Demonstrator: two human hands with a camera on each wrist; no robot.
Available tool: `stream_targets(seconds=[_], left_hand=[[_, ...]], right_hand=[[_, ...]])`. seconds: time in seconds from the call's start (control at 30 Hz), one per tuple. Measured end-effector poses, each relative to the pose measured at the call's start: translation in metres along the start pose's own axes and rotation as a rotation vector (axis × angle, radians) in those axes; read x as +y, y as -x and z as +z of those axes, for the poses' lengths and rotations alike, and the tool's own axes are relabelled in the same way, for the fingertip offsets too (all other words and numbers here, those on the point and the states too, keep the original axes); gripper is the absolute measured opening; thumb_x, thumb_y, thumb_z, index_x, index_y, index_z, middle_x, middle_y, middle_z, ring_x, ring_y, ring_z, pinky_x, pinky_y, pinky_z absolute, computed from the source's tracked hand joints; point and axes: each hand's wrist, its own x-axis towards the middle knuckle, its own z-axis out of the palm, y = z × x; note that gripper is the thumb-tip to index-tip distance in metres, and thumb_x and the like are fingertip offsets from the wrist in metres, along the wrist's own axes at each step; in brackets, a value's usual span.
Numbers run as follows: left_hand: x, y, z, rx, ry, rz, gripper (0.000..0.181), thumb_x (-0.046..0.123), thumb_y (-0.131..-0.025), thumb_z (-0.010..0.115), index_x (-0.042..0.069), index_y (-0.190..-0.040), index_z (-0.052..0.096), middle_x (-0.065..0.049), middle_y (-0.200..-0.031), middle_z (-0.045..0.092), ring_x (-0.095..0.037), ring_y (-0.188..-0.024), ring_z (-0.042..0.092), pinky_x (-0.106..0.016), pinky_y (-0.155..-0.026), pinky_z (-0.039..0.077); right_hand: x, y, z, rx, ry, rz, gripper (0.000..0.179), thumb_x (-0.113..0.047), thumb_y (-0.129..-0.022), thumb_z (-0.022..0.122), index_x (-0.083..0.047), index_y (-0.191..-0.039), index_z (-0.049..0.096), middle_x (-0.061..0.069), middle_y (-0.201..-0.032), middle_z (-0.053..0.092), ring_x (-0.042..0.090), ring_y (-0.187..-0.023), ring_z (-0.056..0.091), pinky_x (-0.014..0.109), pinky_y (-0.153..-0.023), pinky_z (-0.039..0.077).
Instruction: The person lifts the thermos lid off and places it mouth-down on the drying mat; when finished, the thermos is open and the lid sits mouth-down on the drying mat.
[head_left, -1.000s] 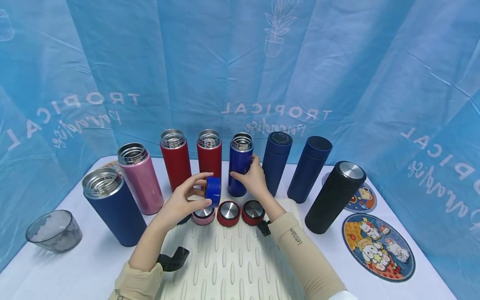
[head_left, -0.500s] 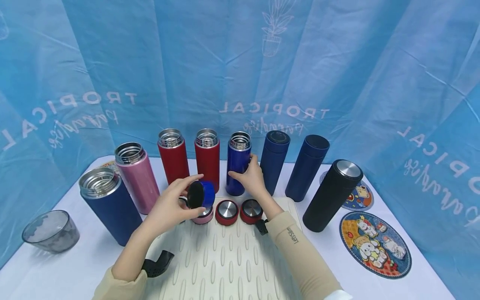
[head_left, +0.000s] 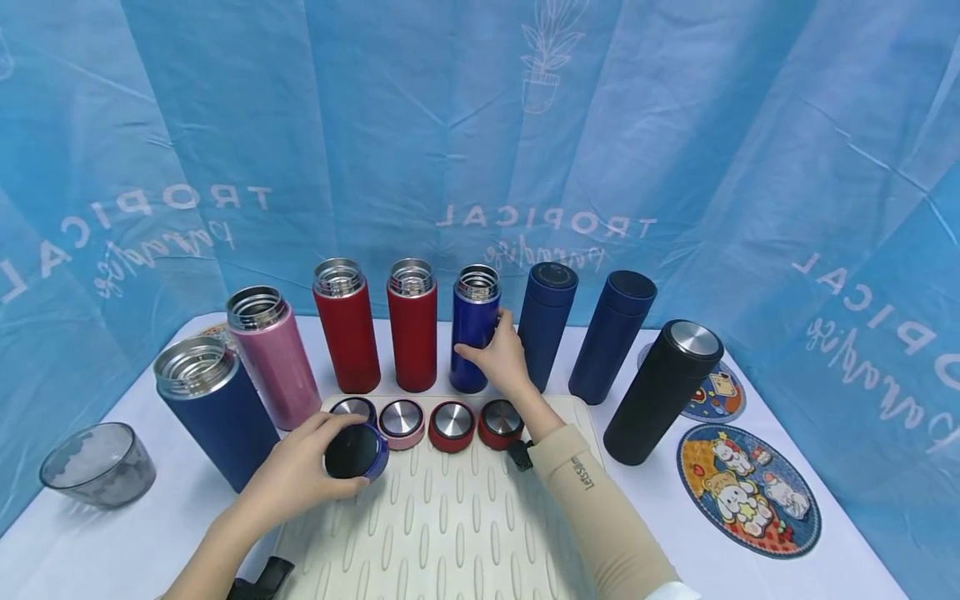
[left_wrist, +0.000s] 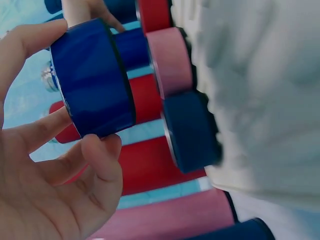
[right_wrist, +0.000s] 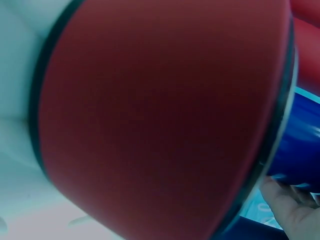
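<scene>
The left hand (head_left: 303, 467) pinches the cobalt-blue lid (head_left: 358, 450) by its rim, thumb on the near side, fingers spread round the far side. That hold is light, so a sideways bump could twist the lid loose. The likeliest bump comes from the navy lid (head_left: 354, 406), just beyond those fingertips; whether they touch, I cannot tell. Lowered too far forward, the blue lid could perch on it or shove it into the pink lid (head_left: 401, 418), right of the fingers.

The right hand (head_left: 498, 354) has thumb and fingers wrapped round the uncapped cobalt-blue bottle (head_left: 472, 321), well below its mouth. A tug from there could tip it leftward into the red bottle (head_left: 412, 333) or, right of the fingers, the navy flask (head_left: 547, 333). Behind these fingers, the black wrist mount (head_left: 520, 454) sits close to the red lid (head_left: 501, 423); drawing the arm back carelessly might knock that lid askew.
</scene>
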Motion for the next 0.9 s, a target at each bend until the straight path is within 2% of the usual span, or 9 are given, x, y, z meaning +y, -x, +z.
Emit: stream_targets(seconds=[0.1,0.37,0.57,0.9], left_hand=[[-0.007,0.002,0.003,-0.020,-0.048,-0.022,0.074,0.038,-0.061,0.083,0.014,-0.126,0.054,-0.019,-0.119,0.053,-0.037,-0.102,0.055,-0.056,-0.079,0.049],[-0.023,0.003,0.009,-0.043,-0.115,0.001,0.073,0.039,-0.059,0.084,0.011,-0.121,0.058,-0.020,-0.115,0.054,-0.037,-0.097,0.057,-0.058,-0.078,0.048],[-0.027,0.001,0.010,-0.083,-0.126,-0.037,0.075,0.043,-0.059,0.083,0.009,-0.121,0.057,-0.022,-0.114,0.054,-0.036,-0.092,0.059,-0.057,-0.076,0.048],[-0.031,-0.004,0.013,-0.160,-0.123,-0.084,0.077,0.043,-0.059,0.083,0.008,-0.121,0.057,-0.023,-0.114,0.054,-0.036,-0.095,0.058,-0.058,-0.077,0.048]], right_hand=[[0.000,0.000,0.000,0.003,0.003,0.001,0.089,-0.029,-0.075,0.077,-0.005,-0.140,0.022,0.020,-0.137,0.043,0.033,-0.122,0.047,0.048,-0.096,0.041],[0.001,0.000,0.001,0.001,0.011,-0.002,0.089,-0.029,-0.075,0.076,-0.006,-0.141,0.021,0.020,-0.137,0.042,0.033,-0.123,0.046,0.048,-0.097,0.041],[0.000,0.001,-0.001,0.005,0.013,-0.011,0.087,-0.029,-0.076,0.076,-0.005,-0.140,0.022,0.020,-0.136,0.043,0.034,-0.122,0.047,0.048,-0.096,0.042],[0.004,-0.002,0.001,0.000,0.013,-0.002,0.089,-0.030,-0.075,0.076,-0.007,-0.141,0.020,0.019,-0.138,0.042,0.032,-0.123,0.046,0.048,-0.097,0.041]])
